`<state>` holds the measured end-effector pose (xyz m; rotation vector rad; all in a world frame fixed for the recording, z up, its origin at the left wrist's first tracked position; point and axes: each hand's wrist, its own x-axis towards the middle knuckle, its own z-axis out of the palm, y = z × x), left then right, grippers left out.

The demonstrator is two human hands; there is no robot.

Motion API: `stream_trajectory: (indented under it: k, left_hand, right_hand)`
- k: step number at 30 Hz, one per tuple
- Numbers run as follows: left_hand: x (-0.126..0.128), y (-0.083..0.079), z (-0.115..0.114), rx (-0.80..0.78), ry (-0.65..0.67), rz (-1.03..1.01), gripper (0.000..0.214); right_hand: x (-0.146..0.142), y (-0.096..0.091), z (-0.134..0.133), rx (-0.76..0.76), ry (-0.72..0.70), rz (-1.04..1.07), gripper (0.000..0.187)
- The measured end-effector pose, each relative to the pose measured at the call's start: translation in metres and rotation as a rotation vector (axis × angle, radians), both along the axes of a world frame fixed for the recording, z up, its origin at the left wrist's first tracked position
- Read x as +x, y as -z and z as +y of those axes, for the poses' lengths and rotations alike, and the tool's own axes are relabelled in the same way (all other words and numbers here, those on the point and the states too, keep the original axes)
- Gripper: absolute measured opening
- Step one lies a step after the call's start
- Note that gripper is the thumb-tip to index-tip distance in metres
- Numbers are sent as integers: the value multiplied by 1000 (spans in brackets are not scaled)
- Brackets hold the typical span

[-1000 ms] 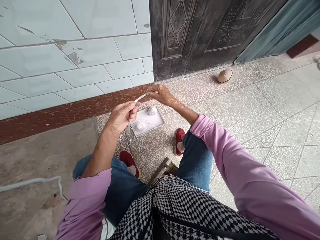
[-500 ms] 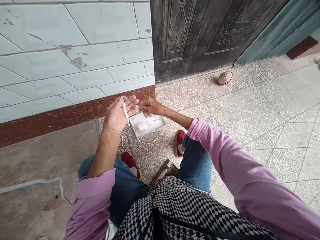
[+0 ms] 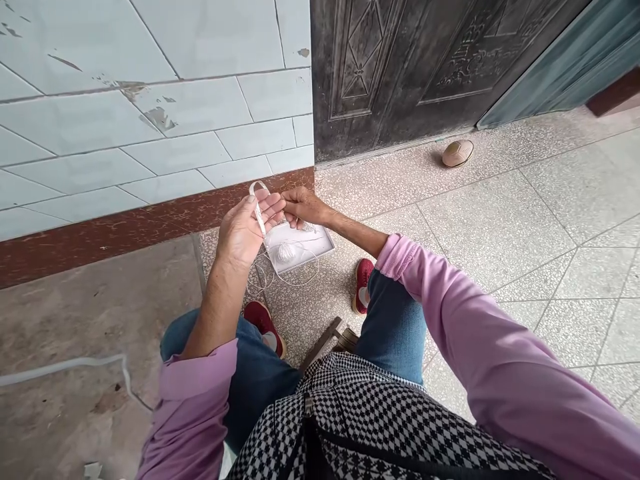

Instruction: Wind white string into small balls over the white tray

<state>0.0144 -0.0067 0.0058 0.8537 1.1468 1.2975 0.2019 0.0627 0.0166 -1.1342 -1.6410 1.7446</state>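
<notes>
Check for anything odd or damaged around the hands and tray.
Two things stand out. A loose white cord trails off the white tray in slack loops onto the speckled floor, below the left hand. The wall tiles at upper left are chipped, with bare patches showing.

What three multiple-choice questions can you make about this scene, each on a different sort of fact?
1. Where is the white ball?
A by the door
B on the knee
C in the tray

2. What colour are the shoes?
A blue
B red
C white

3. How is the left hand turned?
A palm up
B palm down
C closed in a fist

1: C, the ball sits inside the tray's rim.
2: B, both shoes show red.
3: A, a white strip lies across the open palm.
</notes>
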Motion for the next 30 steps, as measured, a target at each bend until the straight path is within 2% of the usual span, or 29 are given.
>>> stream_trajectory:
  k: [4,13,17,20,25,30]
  left_hand:
    - [-3,-2,-5,0,7,-17,49]
    - [-1,-4,-16,-21,9,-102,36]
    - [-3,-5,-18,27,38,-86,37]
    - [-8,-5,-13,77,7,-61,35]
    - [-18,-2,3,97,-103,-54,44]
    - [-27,2,7,136,-133,-44,61]
  right_hand:
    - [1,-2,4,-42,35,20,51]
    - [2,-3,17,-78,118,65,46]
    - [6,-8,17,-99,178,34,46]
    - [7,-5,16,-73,193,2,45]
    - [0,11,8,-16,6,-19,46]
    - [-10,22,-9,140,-196,-24,37]
